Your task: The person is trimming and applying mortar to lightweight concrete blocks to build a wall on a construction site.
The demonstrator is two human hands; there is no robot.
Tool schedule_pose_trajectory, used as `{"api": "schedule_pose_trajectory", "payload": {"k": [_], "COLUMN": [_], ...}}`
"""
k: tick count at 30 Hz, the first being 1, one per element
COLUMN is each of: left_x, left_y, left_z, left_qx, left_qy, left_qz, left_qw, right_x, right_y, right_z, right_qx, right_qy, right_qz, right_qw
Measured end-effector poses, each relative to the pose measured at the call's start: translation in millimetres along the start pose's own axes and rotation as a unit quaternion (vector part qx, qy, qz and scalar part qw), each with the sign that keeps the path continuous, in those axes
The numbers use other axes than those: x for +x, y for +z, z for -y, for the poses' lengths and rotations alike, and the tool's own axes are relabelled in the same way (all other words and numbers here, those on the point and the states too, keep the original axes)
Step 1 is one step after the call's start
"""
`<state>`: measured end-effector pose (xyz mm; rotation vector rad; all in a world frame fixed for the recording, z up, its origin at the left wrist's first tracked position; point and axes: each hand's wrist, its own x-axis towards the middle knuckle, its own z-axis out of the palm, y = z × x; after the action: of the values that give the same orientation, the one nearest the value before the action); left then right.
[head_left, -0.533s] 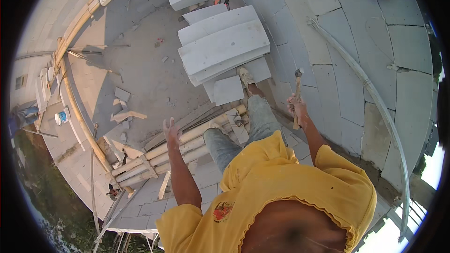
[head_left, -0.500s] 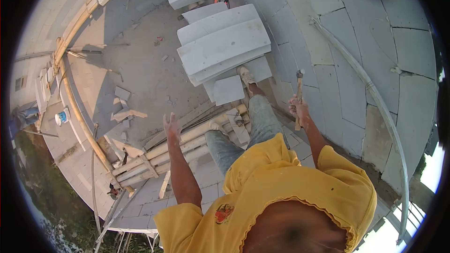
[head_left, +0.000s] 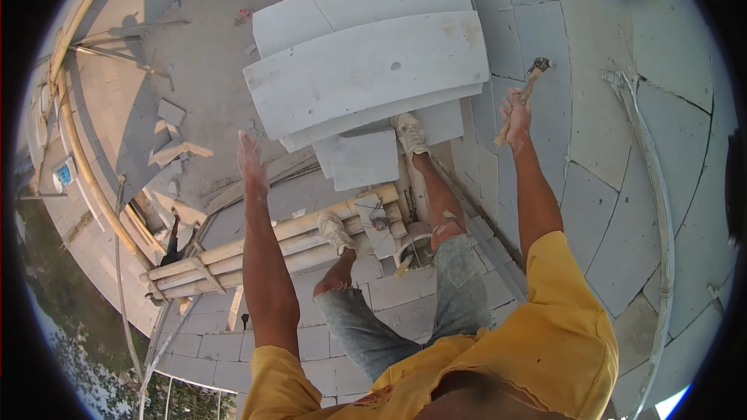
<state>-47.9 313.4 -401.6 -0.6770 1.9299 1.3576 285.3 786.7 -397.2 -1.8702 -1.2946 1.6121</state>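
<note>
My right hand [head_left: 517, 115] is closed round the wooden handle of a hammer [head_left: 535, 78], its metal head pointing up and away beside the block wall. Dust whitens the fingers of my left hand [head_left: 251, 157], which is held out empty with the fingers stretched. Between my hands and farther ahead lies a stack of large pale blocks [head_left: 366, 70]; neither hand touches it. At the near side of the stack, a smaller block [head_left: 366, 157] sits low beside my right shoe [head_left: 410, 134]. My left shoe [head_left: 336, 232] rests by the bamboo poles.
Bundled bamboo poles [head_left: 272, 249] run across below the stack. A block wall [head_left: 591, 109] rises on the right, with a pale hose-like strip [head_left: 657, 202] along it. Broken block pieces [head_left: 175, 144] lie on the lower floor at left. A bucket [head_left: 416, 253] stands between my legs.
Both arms have stretched farther forward, and the hammer has moved up and to the right. The block stack appears larger and nearer. My left hand remains empty.
</note>
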Motion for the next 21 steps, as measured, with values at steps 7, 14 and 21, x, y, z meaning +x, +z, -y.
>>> {"api": "schedule_pose_trajectory", "payload": {"k": [7, 14, 21], "left_x": [69.7, 54.6, -70.5], "left_y": [30.8, 28.1, 14.7], "left_z": [11.1, -1.8, -22.6], "left_qx": [-0.008, 0.038, 0.108], "left_qy": [0.097, 0.056, -0.172], "left_qz": [0.103, 0.049, 0.121], "left_qw": [0.99, 0.997, 0.972], "right_x": [49.4, 35.9, 32.6], "right_y": [73.7, 87.8, 107.4], "right_z": [-18.7, -12.9, 132.2], "right_qx": [-0.079, -0.167, -0.384], "right_qy": [-0.07, -0.148, -0.219], "right_qz": [0.033, -0.06, 0.013], "right_qw": [0.994, 0.973, 0.897]}}
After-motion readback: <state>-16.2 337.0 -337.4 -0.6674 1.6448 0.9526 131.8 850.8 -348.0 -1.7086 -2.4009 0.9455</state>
